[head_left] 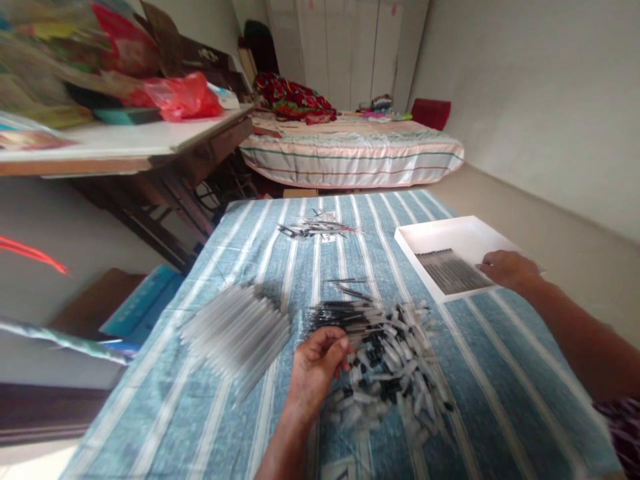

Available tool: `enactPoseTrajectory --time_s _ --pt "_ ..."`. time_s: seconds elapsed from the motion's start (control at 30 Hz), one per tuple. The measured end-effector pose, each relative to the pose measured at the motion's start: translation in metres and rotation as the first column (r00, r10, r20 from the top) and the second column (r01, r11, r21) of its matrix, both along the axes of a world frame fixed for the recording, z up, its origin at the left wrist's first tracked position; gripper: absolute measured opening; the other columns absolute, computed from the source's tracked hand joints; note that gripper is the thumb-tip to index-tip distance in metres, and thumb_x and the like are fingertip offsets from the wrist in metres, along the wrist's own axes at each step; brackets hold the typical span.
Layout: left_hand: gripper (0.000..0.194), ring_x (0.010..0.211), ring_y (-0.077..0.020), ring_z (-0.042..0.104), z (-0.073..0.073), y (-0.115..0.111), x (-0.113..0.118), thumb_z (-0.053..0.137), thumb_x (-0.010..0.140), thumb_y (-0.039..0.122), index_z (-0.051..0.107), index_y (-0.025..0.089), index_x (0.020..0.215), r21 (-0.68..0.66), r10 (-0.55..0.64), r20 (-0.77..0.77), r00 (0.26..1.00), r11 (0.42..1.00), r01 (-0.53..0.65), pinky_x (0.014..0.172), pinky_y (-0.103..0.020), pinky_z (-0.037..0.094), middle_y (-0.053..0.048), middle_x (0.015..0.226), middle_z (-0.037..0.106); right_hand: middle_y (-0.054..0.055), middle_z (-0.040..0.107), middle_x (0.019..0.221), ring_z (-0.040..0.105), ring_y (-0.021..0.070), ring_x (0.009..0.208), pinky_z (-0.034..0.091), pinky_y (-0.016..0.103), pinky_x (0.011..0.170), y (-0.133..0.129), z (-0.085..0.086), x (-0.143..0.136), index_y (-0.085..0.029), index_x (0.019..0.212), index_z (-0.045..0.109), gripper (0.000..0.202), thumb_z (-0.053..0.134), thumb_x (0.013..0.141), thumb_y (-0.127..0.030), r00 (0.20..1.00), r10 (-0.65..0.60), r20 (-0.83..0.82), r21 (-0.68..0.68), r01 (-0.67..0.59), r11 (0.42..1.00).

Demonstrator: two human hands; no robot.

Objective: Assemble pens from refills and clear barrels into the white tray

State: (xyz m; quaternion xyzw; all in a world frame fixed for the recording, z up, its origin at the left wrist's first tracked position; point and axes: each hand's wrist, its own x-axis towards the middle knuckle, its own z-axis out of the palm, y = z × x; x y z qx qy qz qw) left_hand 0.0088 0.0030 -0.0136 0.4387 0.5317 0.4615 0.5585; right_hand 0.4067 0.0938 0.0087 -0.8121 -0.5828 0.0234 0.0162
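Observation:
My left hand (320,363) is closed, its fingertips curled in at the edge of a loose heap of pen caps (400,347), some whitish and some black. Anything between those fingers is too blurred to make out. Just behind it lies a pile of dark pen refills (343,313). To the left is a stack of translucent pen barrels (237,333). My right hand (507,268) reaches into a shallow white box (470,230), fingers pressed together beside a neat row of grey pens (447,272). What they grip is hidden.
A blue striped cloth (200,393) covers the table. More thin pen parts (320,228) lie at its far end. A white-topped desk (185,130) with bags stands at the left, a blue carton (143,303) beneath it. Beyond the table is a bed (350,157).

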Motion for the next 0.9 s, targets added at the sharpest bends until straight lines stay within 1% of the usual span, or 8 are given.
enactPoseTrajectory --time_s 0.07,0.13,0.23,0.33,0.47,0.67,0.8,0.9 --pt "0.017 0.044 -0.0108 0.054 -0.002 0.001 -0.001 0.065 0.07 0.031 0.061 0.015 0.075 0.005 -0.021 -0.039 0.999 1.0 0.021 0.041 -0.02 0.037 -0.001 0.059 0.065 0.015 0.07 0.086 0.063 0.0274 0.077 0.04 0.033 0.064 -0.011 0.007 -0.022 -0.014 0.084 0.071 0.027 0.052 0.084 -0.034 0.999 0.03 0.013 0.003 -0.03 1.0" --pt "0.015 0.045 -0.0103 0.054 -0.004 0.001 -0.002 0.064 0.07 0.03 0.061 0.015 0.075 0.018 -0.056 -0.091 0.994 0.998 0.058 0.043 -0.02 0.038 0.001 0.058 0.063 0.007 0.07 0.081 0.063 0.0206 0.074 0.04 0.027 0.064 -0.029 0.012 -0.054 -0.02 0.087 0.07 0.027 0.05 0.085 -0.038 0.992 0.123 -0.027 0.019 -0.123 0.992" --pt "0.015 0.044 -0.009 0.05 -0.004 0.001 0.0 0.062 0.07 0.03 0.061 0.016 0.073 0.034 -0.09 -0.164 0.982 0.995 0.097 0.043 -0.02 0.038 0.003 0.056 0.059 0.002 0.07 0.075 0.062 0.0145 0.067 0.039 0.023 0.063 -0.061 0.016 -0.115 -0.02 0.083 0.069 0.031 0.045 0.088 -0.038 0.833 0.48 -0.276 0.112 -0.468 0.877" --pt "0.014 0.043 -0.0087 0.048 -0.005 0.001 0.001 0.059 0.072 0.03 0.06 0.016 0.072 0.043 -0.1 -0.217 0.971 0.993 0.111 0.043 -0.02 0.037 0.003 0.056 0.057 0.003 0.07 0.07 0.063 0.0144 0.066 0.036 0.022 0.06 -0.085 0.012 -0.17 -0.019 0.075 0.068 0.03 0.044 0.089 -0.032 0.727 0.616 -0.304 0.026 -0.64 0.768" --pt "0.014 0.043 -0.0103 0.049 -0.011 0.003 -0.003 0.056 0.075 0.03 0.062 0.017 0.073 0.097 -0.055 -0.321 0.945 0.991 0.091 0.043 -0.021 0.038 0.002 0.056 0.058 0.006 0.073 0.076 0.067 0.0187 0.074 0.036 0.024 0.061 -0.096 0.005 -0.214 -0.02 0.079 0.068 0.025 0.048 0.088 -0.03 0.72 0.649 -0.246 -0.115 -0.687 0.718" --pt "0.014 0.06 -0.0168 0.062 -0.022 0.005 -0.013 0.057 0.076 0.029 0.067 0.019 0.077 0.241 0.072 -0.458 0.886 0.969 0.046 0.052 -0.023 0.045 -0.002 0.068 0.067 0.011 0.073 0.08 0.069 0.0238 0.078 0.041 0.026 0.063 -0.094 0.005 -0.237 -0.019 0.086 0.068 0.025 0.046 0.088 -0.029 0.727 0.666 -0.165 -0.221 -0.686 0.693" --pt "0.015 0.059 -0.0172 0.062 -0.018 0.005 -0.013 0.057 0.076 0.03 0.067 0.019 0.078 0.264 0.148 -0.467 0.872 0.964 -0.023 0.054 -0.024 0.046 -0.002 0.068 0.068 0.011 0.073 0.081 0.069 0.0243 0.079 0.045 0.028 0.065 -0.09 0.006 -0.249 -0.019 0.088 0.068 0.028 0.042 0.09 -0.028 0.731 0.67 -0.126 -0.215 -0.68 0.701" --pt "0.014 0.052 -0.0159 0.058 -0.011 0.005 -0.013 0.057 0.075 0.029 0.066 0.019 0.074 0.259 0.199 -0.453 0.869 0.962 -0.086 0.051 -0.024 0.044 -0.001 0.06 0.065 0.013 0.073 0.081 0.069 0.0246 0.079 0.047 0.028 0.065 -0.086 0.004 -0.261 -0.017 0.088 0.069 0.026 0.043 0.088 -0.022 0.701 0.708 -0.088 -0.216 -0.707 0.673"
